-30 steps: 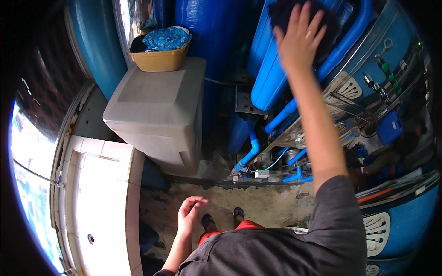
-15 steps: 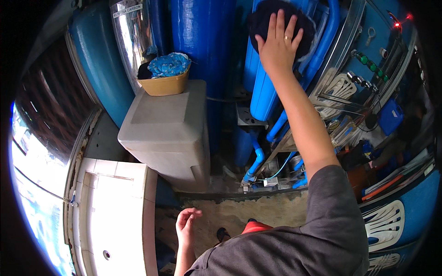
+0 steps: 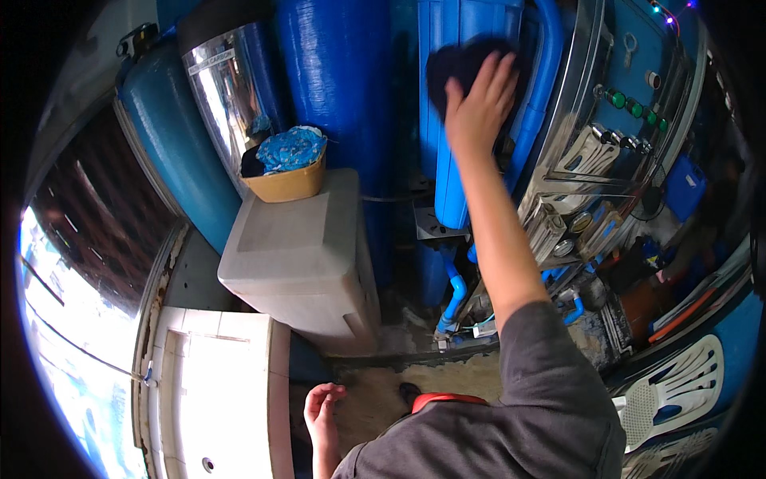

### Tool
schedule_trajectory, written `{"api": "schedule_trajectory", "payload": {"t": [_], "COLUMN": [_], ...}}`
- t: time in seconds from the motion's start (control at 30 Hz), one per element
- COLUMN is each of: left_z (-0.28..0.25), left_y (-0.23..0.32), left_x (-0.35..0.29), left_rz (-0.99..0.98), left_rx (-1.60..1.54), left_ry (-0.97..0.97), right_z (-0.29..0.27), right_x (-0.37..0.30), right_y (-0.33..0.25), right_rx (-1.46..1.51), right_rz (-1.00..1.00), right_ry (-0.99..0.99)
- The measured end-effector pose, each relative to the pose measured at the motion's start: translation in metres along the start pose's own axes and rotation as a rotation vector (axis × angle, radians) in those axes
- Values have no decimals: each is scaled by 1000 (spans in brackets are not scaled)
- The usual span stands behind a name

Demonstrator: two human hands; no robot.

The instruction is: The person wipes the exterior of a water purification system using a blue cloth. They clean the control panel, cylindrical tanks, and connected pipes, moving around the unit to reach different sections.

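Note:
High up in the middle, my right hand (image 3: 483, 108) presses a dark cloth (image 3: 453, 72) against the front of an upright blue filter housing (image 3: 463, 24). Its fingers lie bent over the cloth's right part, with the thumb apart on the left; the cloth bunches around them. My left hand (image 3: 323, 407) hangs low beside the white tiled counter, its fingers loosely curled and apart, nothing seen in them. Further blue housing shows below my right wrist, down to a metal bracket (image 3: 435, 222).
A grey plastic tank (image 3: 279, 239) carries a tan basket (image 3: 291, 185) with blue cloth. Tall blue cylinders (image 3: 335, 80) stand behind. Left is the tiled counter (image 3: 279, 383); right, a metal-framed panel with green knobs (image 3: 634, 107), a blue pipe (image 3: 538, 96) and white plastic chairs (image 3: 678, 383).
My right hand and the dark cloth have slid down along the housing, and the spread fingers have drawn together and bent. The view has tilted and shifted; my left hand stays low.

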State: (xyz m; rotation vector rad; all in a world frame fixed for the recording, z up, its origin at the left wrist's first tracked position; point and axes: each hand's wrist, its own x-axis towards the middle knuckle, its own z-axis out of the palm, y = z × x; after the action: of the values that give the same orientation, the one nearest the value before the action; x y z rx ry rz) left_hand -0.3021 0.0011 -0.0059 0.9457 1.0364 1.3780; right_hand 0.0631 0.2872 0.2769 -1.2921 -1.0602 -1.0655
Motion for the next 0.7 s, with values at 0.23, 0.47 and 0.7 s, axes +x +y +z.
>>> {"api": "schedule_trajectory", "payload": {"t": [0.23, 0.47, 0.7], "left_z": [26, 58, 88], "left_y": [4, 7, 4], "left_x": [38, 93, 128], "left_rz": [-34, -22, -30], "left_rx": [12, 45, 3], "left_ry": [18, -132, -316], "right_z": [28, -8, 23], "right_x": [0, -135, 6], "right_y": [32, 19, 24], "right_rx": [77, 320, 61], "right_rz": [78, 629, 104], "right_ry": [88, -211, 71]}}
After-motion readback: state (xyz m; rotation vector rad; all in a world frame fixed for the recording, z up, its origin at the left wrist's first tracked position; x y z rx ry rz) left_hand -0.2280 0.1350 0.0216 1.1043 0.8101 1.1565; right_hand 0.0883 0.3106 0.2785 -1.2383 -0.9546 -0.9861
